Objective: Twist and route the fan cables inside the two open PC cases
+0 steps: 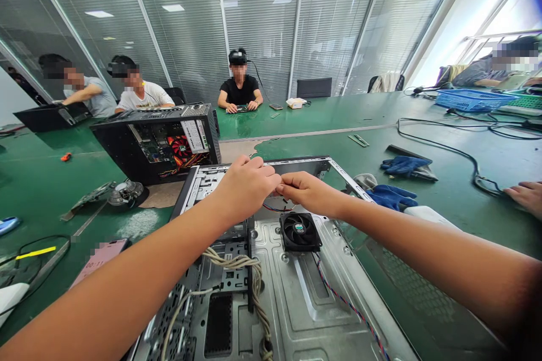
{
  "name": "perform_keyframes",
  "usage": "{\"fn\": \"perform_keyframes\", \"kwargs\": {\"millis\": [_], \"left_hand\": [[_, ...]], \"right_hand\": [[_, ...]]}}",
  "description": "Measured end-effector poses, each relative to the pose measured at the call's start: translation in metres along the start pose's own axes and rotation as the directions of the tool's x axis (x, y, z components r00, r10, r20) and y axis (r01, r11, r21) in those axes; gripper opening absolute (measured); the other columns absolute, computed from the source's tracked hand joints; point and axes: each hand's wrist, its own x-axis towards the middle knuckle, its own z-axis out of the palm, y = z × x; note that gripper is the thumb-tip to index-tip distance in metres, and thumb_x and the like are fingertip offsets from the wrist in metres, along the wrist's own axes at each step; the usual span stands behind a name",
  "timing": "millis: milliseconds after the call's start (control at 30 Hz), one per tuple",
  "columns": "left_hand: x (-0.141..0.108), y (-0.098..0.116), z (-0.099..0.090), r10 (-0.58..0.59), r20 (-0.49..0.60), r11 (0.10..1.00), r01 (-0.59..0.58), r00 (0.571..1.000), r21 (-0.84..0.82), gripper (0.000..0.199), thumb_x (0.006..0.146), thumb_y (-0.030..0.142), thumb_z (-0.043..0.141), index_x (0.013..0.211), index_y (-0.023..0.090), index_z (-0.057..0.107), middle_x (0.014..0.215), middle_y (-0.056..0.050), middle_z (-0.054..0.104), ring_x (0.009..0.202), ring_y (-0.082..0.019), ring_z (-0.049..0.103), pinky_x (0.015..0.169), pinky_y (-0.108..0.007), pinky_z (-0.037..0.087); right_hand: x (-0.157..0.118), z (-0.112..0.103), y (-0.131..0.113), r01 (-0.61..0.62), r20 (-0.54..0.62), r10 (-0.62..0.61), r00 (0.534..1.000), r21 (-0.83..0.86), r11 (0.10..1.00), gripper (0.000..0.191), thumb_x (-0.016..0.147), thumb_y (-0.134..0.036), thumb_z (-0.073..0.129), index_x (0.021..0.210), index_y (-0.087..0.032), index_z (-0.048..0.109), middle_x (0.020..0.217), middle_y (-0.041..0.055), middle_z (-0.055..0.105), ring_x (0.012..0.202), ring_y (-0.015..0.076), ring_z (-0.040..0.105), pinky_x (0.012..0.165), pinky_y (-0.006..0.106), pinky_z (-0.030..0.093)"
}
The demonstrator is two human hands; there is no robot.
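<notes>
An opened computer case (292,304) lies on its side in front of me, its bare metal floor facing up. My left hand (252,186) and my right hand (301,189) meet above its far end, fingers pinched together. Whatever they hold between the fingertips is too small or hidden to make out. Just below the hands, thin wires (275,208) show inside the case. A black cooling fan (300,231) sits on the case floor close to my right hand, with a twisted cable (345,299) trailing from it. A bundle of beige cables (256,282) runs along the left part.
Beyond the left side stands another computer tower (156,141) with a red fan. A metal heatsink-like part (127,193) and a pink phone (99,259) lie left. Right are blue gloves (393,197), memory sticks (359,140), cables and a blue basket (474,98). Several people sit around the table.
</notes>
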Motion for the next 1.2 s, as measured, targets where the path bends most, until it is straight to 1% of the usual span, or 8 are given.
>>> {"fn": "perform_keyframes", "kwargs": {"millis": [133, 233, 400, 533, 733, 967, 1067, 1200], "left_hand": [[-0.0004, -0.0009, 0.0020, -0.010, -0.017, 1.000, 0.010, 1.000, 0.019, 0.015, 0.089, 0.014, 0.048, 0.079, 0.019, 0.059, 0.078, -0.002, 0.064, 0.082, -0.021, 0.053, 0.069, -0.035, 0.028], [-0.0007, -0.0013, 0.0032, -0.013, -0.028, 1.000, 0.014, 1.000, 0.017, 0.016, 0.090, 0.016, 0.048, 0.078, 0.018, 0.059, 0.077, -0.002, 0.064, 0.081, -0.020, 0.053, 0.069, -0.034, 0.028], [-0.0006, -0.0015, 0.0015, -0.020, -0.014, 1.000, 0.019, 1.000, -0.014, 0.016, 0.092, 0.021, 0.048, 0.079, 0.018, 0.058, 0.079, -0.003, 0.063, 0.080, -0.019, 0.054, 0.069, -0.033, 0.030], [0.0000, -0.0025, 0.0002, 0.006, 0.002, 1.000, -0.006, 1.000, -0.030, 0.015, 0.093, 0.023, 0.048, 0.082, 0.017, 0.058, 0.080, -0.004, 0.064, 0.081, -0.020, 0.055, 0.069, -0.033, 0.030], [0.0001, -0.0030, 0.0013, 0.035, 0.004, 0.999, -0.035, 0.999, -0.009, 0.017, 0.093, 0.020, 0.047, 0.078, 0.018, 0.057, 0.079, -0.004, 0.065, 0.082, -0.020, 0.055, 0.069, -0.033, 0.031], [-0.0003, 0.0001, 0.0010, 0.011, 0.019, 1.000, -0.011, 1.000, -0.002, 0.017, 0.092, 0.016, 0.046, 0.081, 0.018, 0.058, 0.080, -0.003, 0.065, 0.082, -0.020, 0.054, 0.070, -0.034, 0.030], [-0.0002, -0.0004, 0.0009, -0.004, 0.028, 1.000, 0.004, 1.000, -0.003, 0.016, 0.092, 0.015, 0.046, 0.082, 0.018, 0.058, 0.079, -0.003, 0.064, 0.081, -0.020, 0.054, 0.069, -0.034, 0.030], [-0.0003, -0.0024, 0.0024, -0.025, 0.044, 0.999, 0.026, 0.999, -0.029, 0.014, 0.091, 0.017, 0.047, 0.084, 0.018, 0.058, 0.079, -0.003, 0.061, 0.078, -0.019, 0.055, 0.064, -0.031, 0.031]], "right_hand": [[0.0009, -0.0003, 0.0005, 0.001, -0.029, -0.001, 1.000, -0.008, 1.000, 0.015, 0.086, -0.027, 0.048, 0.075, -0.018, 0.054, 0.068, -0.0002, 0.052, 0.063, 0.0134, 0.044, 0.061, 0.028, 0.035], [0.0013, -0.0007, 0.0022, 0.002, -0.046, -0.002, 0.999, -0.006, 1.000, 0.014, 0.085, -0.027, 0.049, 0.075, -0.018, 0.053, 0.068, -0.0003, 0.053, 0.064, 0.0134, 0.045, 0.062, 0.028, 0.036], [0.0008, -0.0020, 0.0039, 0.022, -0.011, -0.022, 1.000, 0.009, 1.000, 0.016, 0.087, -0.027, 0.048, 0.077, -0.017, 0.056, 0.069, 0.0005, 0.053, 0.067, 0.0142, 0.047, 0.064, 0.029, 0.038], [-0.0001, -0.0024, 0.0032, 0.027, 0.007, -0.027, 1.000, 0.023, 0.999, 0.017, 0.088, -0.028, 0.047, 0.081, -0.017, 0.058, 0.071, 0.0010, 0.053, 0.068, 0.0144, 0.047, 0.064, 0.029, 0.039], [0.0008, -0.0010, 0.0052, 0.024, 0.011, -0.024, 1.000, -0.014, 1.000, 0.017, 0.087, -0.028, 0.048, 0.078, -0.017, 0.058, 0.069, 0.0006, 0.053, 0.064, 0.0139, 0.045, 0.061, 0.029, 0.036], [0.0000, 0.0002, 0.0007, 0.001, -0.013, -0.001, 1.000, -0.035, 0.999, 0.015, 0.084, -0.028, 0.049, 0.075, -0.018, 0.055, 0.067, 0.0004, 0.052, 0.063, 0.0140, 0.044, 0.060, 0.029, 0.034], [-0.0010, 0.0002, -0.0003, -0.044, -0.010, 0.044, 0.999, -0.004, 0.999, 0.012, 0.082, -0.027, 0.051, 0.074, -0.018, 0.054, 0.063, -0.0015, 0.050, 0.060, 0.0135, 0.043, 0.058, 0.029, 0.033], [-0.0009, -0.0003, 0.0014, -0.071, 0.008, 0.071, 0.997, 0.119, 0.990, 0.008, 0.080, -0.025, 0.054, 0.075, -0.018, 0.054, 0.063, -0.0017, 0.051, 0.060, 0.0135, 0.046, 0.059, 0.029, 0.037]]}}
